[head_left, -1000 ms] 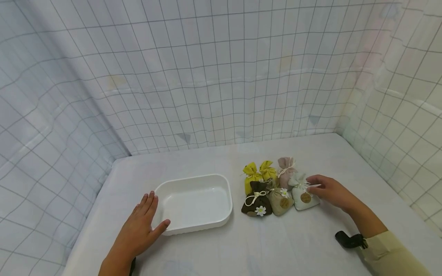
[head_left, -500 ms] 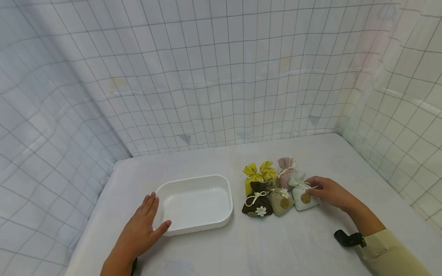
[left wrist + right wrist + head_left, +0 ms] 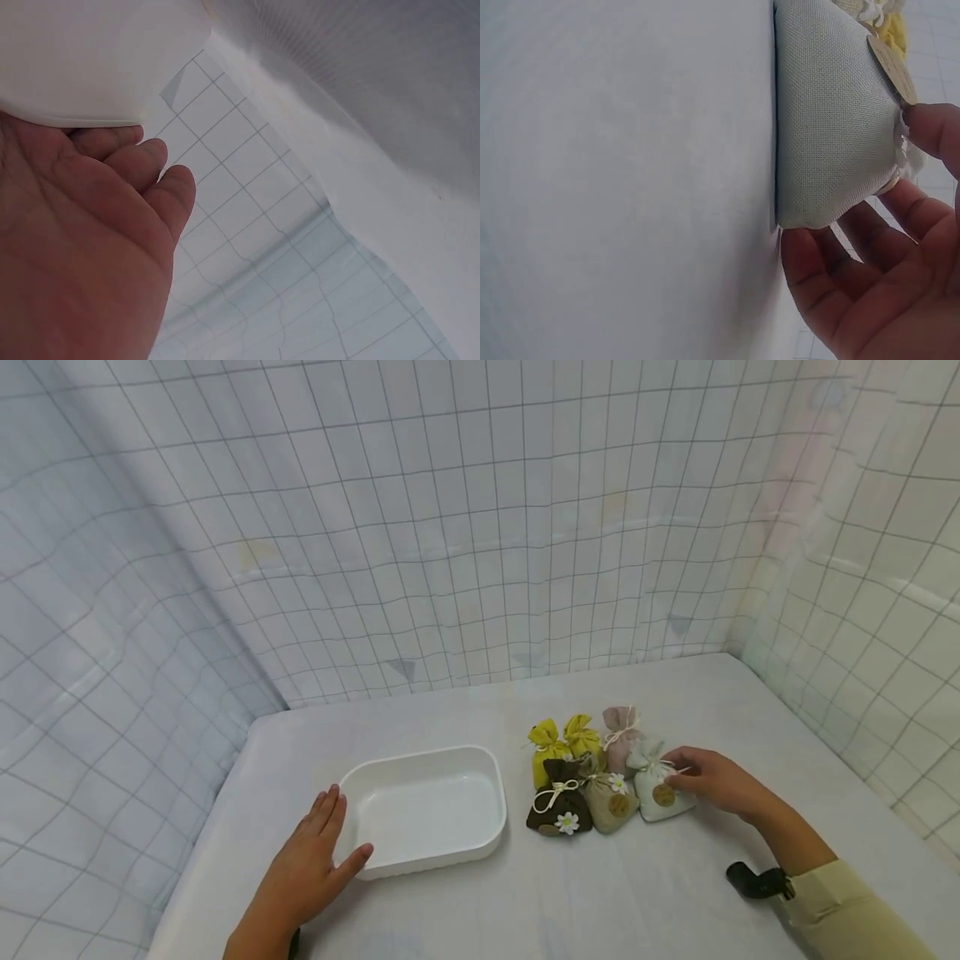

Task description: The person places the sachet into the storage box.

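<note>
My left hand (image 3: 303,862) lies with straight fingers against the left end of a white oval-cornered tray (image 3: 491,839); the left wrist view has the fingers touching the tray's side (image 3: 90,60). At the right, my right hand (image 3: 723,783) pinches a pale green drawstring sachet (image 3: 660,807) with a round brown tag. In the right wrist view the thumb is by the tag and the fingers curl along the far side of the sachet (image 3: 829,120), which rests on the table. Directly left of it are a beige sachet (image 3: 606,806) and a dark brown sachet (image 3: 551,814), each with a white flower.
Behind these sit two yellow sachets (image 3: 547,752) and a mauve sachet (image 3: 618,747), close together. The table has a white cloth (image 3: 570,893), with grid-patterned curtains (image 3: 465,543) at the back and both sides. A black wrist device (image 3: 756,881) projects from the right sleeve.
Both hands, the tray and the sachets hold nearly the same places. The right thumb and fingers have closed in slightly on the pale green sachet, and the head view has tilted a little.
</note>
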{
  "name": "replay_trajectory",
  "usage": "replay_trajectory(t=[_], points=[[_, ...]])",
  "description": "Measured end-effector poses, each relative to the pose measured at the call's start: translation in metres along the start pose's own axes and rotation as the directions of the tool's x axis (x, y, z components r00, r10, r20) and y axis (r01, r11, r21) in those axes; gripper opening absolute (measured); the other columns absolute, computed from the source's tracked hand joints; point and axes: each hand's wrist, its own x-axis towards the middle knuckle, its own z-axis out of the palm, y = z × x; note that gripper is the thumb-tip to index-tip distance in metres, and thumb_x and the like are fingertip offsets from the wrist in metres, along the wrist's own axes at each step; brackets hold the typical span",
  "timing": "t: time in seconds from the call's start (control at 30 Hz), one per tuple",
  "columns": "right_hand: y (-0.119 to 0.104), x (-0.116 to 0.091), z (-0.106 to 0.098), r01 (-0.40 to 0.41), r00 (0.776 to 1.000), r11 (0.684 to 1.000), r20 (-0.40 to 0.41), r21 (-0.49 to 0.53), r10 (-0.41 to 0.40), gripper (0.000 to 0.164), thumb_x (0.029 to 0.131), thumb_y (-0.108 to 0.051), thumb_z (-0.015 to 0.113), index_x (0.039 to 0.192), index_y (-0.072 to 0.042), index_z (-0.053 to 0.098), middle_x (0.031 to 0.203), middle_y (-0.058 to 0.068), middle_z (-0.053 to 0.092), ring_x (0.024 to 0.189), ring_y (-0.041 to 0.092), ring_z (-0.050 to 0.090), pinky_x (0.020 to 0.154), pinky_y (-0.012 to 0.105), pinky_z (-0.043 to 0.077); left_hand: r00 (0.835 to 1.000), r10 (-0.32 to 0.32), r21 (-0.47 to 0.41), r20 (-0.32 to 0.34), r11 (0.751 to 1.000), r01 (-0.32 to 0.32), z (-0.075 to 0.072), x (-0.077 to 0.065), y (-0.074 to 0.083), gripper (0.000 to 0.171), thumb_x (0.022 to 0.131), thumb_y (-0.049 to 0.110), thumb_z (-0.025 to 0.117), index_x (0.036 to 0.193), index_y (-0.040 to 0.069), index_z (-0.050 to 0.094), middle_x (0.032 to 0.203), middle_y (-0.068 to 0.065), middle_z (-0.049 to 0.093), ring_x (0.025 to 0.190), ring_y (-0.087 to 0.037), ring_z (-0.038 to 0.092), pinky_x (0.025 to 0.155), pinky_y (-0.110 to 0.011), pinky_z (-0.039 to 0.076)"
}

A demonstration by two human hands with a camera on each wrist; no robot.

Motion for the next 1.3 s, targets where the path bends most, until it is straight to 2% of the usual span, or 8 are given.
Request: replay_trajectory(t=[0.1, 0.3, 0.5, 0.6, 0.73, 0.8, 1.13, 1.3], points=[[-0.001, -0.002, -0.001, -0.017, 0.999, 1.000, 0.030, 0.009, 0.017, 0.042, 0.095, -0.029, 0.067, 0.127, -0.003, 0.059, 0.134, 0.024, 0.054, 0.117, 0.039, 0.055, 0.082, 0.044, 0.053, 1.000, 0.009, 0.001, -0.005, 1.000, -0.009, 0.001, 0.000, 0.000, 0.088, 0.097, 0.053, 0.058, 0.150, -0.011, 0.030, 0.159, -0.025, 0.022, 0.146, -0.044, 0.022, 0.111, -0.060, 0.028], [0.000, -0.003, -0.003, -0.014, 0.999, 1.000, 0.039, -0.002, 0.014, 0.043, 0.095, -0.028, 0.067, 0.128, -0.002, 0.058, 0.132, 0.025, 0.055, 0.115, 0.037, 0.056, 0.080, 0.043, 0.054, 1.000, 0.003, -0.001, 0.001, 1.000, -0.003, 0.000, 0.000, 0.000, 0.088, 0.097, 0.053, 0.057, 0.150, -0.011, 0.030, 0.160, -0.025, 0.022, 0.145, -0.044, 0.023, 0.110, -0.061, 0.029], [-0.001, -0.003, -0.003, 0.012, 1.000, 1.000, 0.000, -0.021, -0.012, 0.040, 0.094, -0.025, 0.069, 0.124, 0.000, 0.061, 0.123, 0.021, 0.061, 0.109, 0.035, 0.058, 0.077, 0.041, 0.054, 1.000, -0.014, -0.016, 0.021, 1.000, 0.014, -0.001, -0.001, 0.001, 0.089, 0.097, 0.054, 0.056, 0.151, -0.010, 0.028, 0.161, -0.024, 0.019, 0.146, -0.043, 0.021, 0.111, -0.062, 0.027], [0.000, -0.003, -0.003, 0.028, 0.999, 0.999, -0.017, -0.021, -0.029, 0.040, 0.094, -0.025, 0.069, 0.124, 0.001, 0.061, 0.125, 0.021, 0.061, 0.114, 0.040, 0.057, 0.083, 0.047, 0.054, 1.000, -0.017, -0.022, 0.024, 1.000, 0.017, -0.002, -0.003, 0.002, 0.089, 0.097, 0.054, 0.056, 0.151, -0.010, 0.027, 0.161, -0.024, 0.019, 0.146, -0.043, 0.021, 0.110, -0.062, 0.028], [-0.001, -0.005, -0.002, 0.063, 0.997, 0.998, -0.041, -0.027, -0.064, 0.038, 0.094, -0.023, 0.069, 0.124, 0.000, 0.062, 0.129, 0.022, 0.060, 0.124, 0.047, 0.051, 0.095, 0.057, 0.048, 1.000, -0.012, -0.013, 0.006, 1.000, 0.012, -0.001, -0.003, 0.003, 0.088, 0.097, 0.053, 0.057, 0.151, -0.010, 0.029, 0.160, -0.024, 0.021, 0.145, -0.043, 0.022, 0.110, -0.062, 0.029], [-0.003, -0.005, -0.001, 0.079, 0.995, 0.996, -0.059, -0.038, -0.081, 0.038, 0.095, -0.023, 0.068, 0.124, 0.000, 0.062, 0.128, 0.021, 0.061, 0.124, 0.047, 0.051, 0.096, 0.059, 0.047, 1.000, -0.009, -0.006, -0.006, 1.000, 0.009, -0.001, -0.003, 0.003, 0.087, 0.097, 0.053, 0.058, 0.150, -0.010, 0.030, 0.160, -0.024, 0.022, 0.145, -0.043, 0.023, 0.110, -0.062, 0.030], [-0.009, -0.005, -0.004, 0.088, 0.982, 0.990, -0.156, -0.109, -0.105, 0.040, 0.095, -0.023, 0.068, 0.127, 0.001, 0.061, 0.123, 0.020, 0.064, 0.116, 0.040, 0.058, 0.091, 0.055, 0.051, 1.000, -0.009, 0.000, -0.008, 1.000, 0.009, -0.001, -0.002, 0.003, 0.088, 0.096, 0.053, 0.058, 0.150, -0.011, 0.031, 0.160, -0.025, 0.022, 0.145, -0.043, 0.023, 0.110, -0.061, 0.029], [-0.016, -0.006, -0.007, 0.087, 0.978, 0.991, -0.179, -0.105, -0.104, 0.043, 0.096, -0.024, 0.066, 0.129, 0.002, 0.059, 0.123, 0.020, 0.064, 0.113, 0.039, 0.059, 0.086, 0.049, 0.055, 1.000, -0.005, 0.010, -0.010, 1.000, 0.005, -0.001, -0.002, 0.002, 0.088, 0.096, 0.054, 0.058, 0.149, -0.011, 0.032, 0.159, -0.025, 0.023, 0.145, -0.043, 0.024, 0.109, -0.061, 0.030]])
